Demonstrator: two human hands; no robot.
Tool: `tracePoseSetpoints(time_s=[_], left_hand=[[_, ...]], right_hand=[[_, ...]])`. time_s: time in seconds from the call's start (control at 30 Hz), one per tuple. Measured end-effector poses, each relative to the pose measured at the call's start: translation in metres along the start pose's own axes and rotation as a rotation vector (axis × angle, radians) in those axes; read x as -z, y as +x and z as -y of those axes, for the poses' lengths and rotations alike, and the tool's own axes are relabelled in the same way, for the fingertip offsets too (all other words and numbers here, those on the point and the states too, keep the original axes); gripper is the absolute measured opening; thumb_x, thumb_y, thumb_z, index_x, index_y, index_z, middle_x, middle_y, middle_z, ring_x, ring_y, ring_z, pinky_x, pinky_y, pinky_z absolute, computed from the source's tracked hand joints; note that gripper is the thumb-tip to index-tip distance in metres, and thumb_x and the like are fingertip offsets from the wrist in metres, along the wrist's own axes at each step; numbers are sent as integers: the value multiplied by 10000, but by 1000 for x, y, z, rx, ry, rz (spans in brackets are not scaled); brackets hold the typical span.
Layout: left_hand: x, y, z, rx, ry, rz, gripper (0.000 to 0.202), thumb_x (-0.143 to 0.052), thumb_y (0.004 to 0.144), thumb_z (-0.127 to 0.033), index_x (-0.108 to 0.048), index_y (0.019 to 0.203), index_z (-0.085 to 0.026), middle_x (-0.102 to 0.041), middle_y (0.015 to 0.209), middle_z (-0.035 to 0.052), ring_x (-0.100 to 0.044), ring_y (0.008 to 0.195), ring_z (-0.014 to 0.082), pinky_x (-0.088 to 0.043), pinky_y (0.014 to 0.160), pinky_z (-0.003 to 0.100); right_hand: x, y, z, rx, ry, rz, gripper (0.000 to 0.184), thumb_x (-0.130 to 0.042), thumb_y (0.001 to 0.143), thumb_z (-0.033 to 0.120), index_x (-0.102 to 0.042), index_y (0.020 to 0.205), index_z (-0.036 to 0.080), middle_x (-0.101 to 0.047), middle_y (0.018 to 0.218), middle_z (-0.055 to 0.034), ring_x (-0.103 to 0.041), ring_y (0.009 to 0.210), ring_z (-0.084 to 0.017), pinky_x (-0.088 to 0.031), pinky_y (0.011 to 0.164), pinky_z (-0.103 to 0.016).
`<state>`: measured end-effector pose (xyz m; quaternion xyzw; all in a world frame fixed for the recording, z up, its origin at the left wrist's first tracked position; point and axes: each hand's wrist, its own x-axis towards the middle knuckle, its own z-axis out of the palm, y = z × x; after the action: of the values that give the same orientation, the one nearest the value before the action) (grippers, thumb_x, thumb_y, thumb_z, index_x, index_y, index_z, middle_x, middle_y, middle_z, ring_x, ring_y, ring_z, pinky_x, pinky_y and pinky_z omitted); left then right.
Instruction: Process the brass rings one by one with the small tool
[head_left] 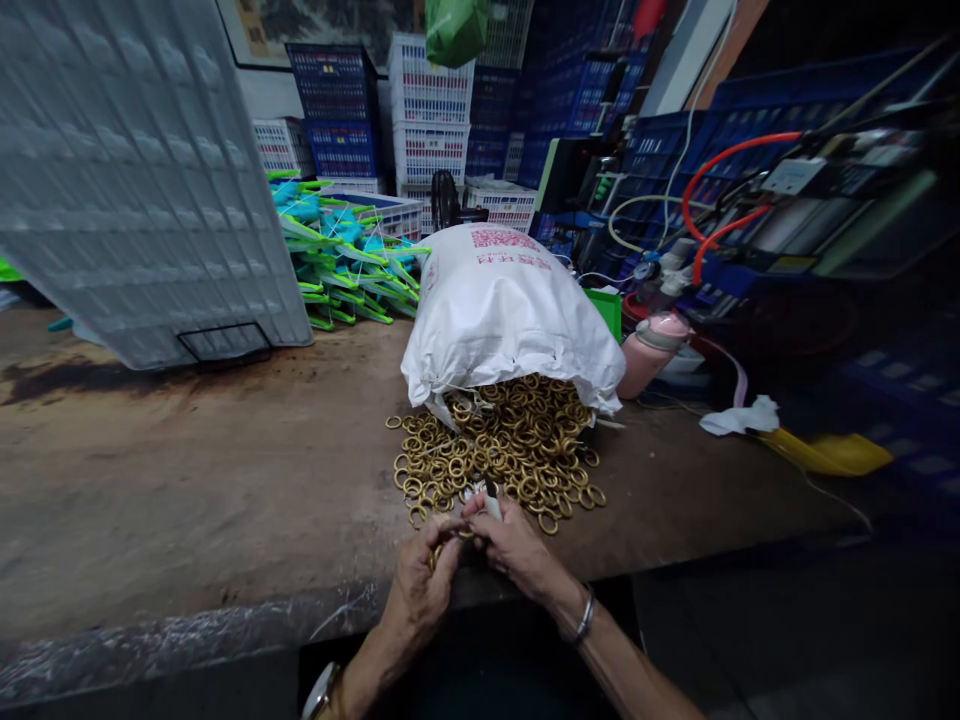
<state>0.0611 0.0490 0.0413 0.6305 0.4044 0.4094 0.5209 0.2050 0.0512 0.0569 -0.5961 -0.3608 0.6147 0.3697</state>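
Observation:
A white woven sack lies on the worn wooden table, its mouth towards me, and a heap of brass rings spills out of it. My left hand is closed around a few brass rings at the near table edge. My right hand is closed in a pinch on a small white rod-like tool with a dark tip, held against the left hand's rings. Both hands touch each other just in front of the heap.
A tilted grey plastic crate stands at the left. Green and blue plastic parts are stacked behind it. Blue and white crates line the back. Machinery with red hoses fills the right; a yellow scoop and white rag lie there.

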Motion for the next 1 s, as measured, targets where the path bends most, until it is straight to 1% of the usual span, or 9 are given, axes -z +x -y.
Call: tracePoseSetpoints(time_s=[0.07,0.17,0.27,0.4,0.67,0.77,0.83,0.9,1.0], left_hand=[[-1,2,-3,-19,12,31,181,-516,791,-248,-641,906,-185,-667,857,49,-598,821,178,-440,771,279],[-4,4,-8,25,-34,16,136,-547,778,-262,-647,791,-173,-645,755,38,-578,728,159,-441,701,253],[-8,4,-12,174,-174,-4,166,-581,759,-309,-609,692,-160,-583,627,6,-512,558,108,-409,547,204],[-11,5,-13,429,-335,-6,252,-635,698,-400,-546,699,-164,-484,513,-53,-356,368,49,-252,359,166],[-10,4,-14,546,-508,61,262,-615,713,-405,-504,717,-168,-482,563,-58,-351,380,30,-237,358,148],[-12,5,-14,581,-528,25,269,-627,701,-405,-502,754,-173,-494,563,-58,-365,385,31,-221,357,143],[-14,6,-14,575,-535,8,290,-638,688,-417,-498,759,-173,-499,562,-57,-364,382,33,-219,354,144],[-16,7,-14,561,-544,0,320,-650,671,-436,-487,759,-175,-500,563,-58,-359,379,33,-222,350,145],[-17,6,-12,526,-531,4,326,-640,684,-446,-468,760,-180,-505,575,-59,-369,389,33,-242,357,140]], right_hand=[[0,-3,0,-66,117,60,183,-510,654,312,-473,798,204,-414,504,109,-189,342,-24,-129,358,-168],[0,-5,-3,-52,158,71,207,-522,662,355,-479,786,195,-416,509,106,-185,332,-13,-120,348,-161],[0,-3,-7,67,29,-1,241,-512,702,424,-473,708,187,-403,521,92,-239,366,-24,-185,366,-165],[2,0,-10,244,-222,-96,253,-533,705,403,-491,622,168,-421,550,60,-365,518,-65,-316,503,-185],[9,6,-20,243,-321,-126,294,-389,799,383,-479,605,181,-458,523,40,-387,487,-86,-317,496,-201],[13,2,-23,373,-531,-192,253,-368,814,317,-479,627,189,-483,562,24,-420,537,-104,-317,533,-208],[14,-4,-23,424,-723,-163,163,-385,789,212,-517,697,189,-536,613,8,-453,577,-113,-306,556,-211],[13,-10,-23,417,-879,-122,168,-397,736,114,-544,768,190,-581,658,-5,-484,599,-119,-290,568,-214],[12,-14,-22,402,-1010,-113,229,-392,700,66,-548,816,187,-609,690,-16,-508,604,-124,-269,565,-222]])
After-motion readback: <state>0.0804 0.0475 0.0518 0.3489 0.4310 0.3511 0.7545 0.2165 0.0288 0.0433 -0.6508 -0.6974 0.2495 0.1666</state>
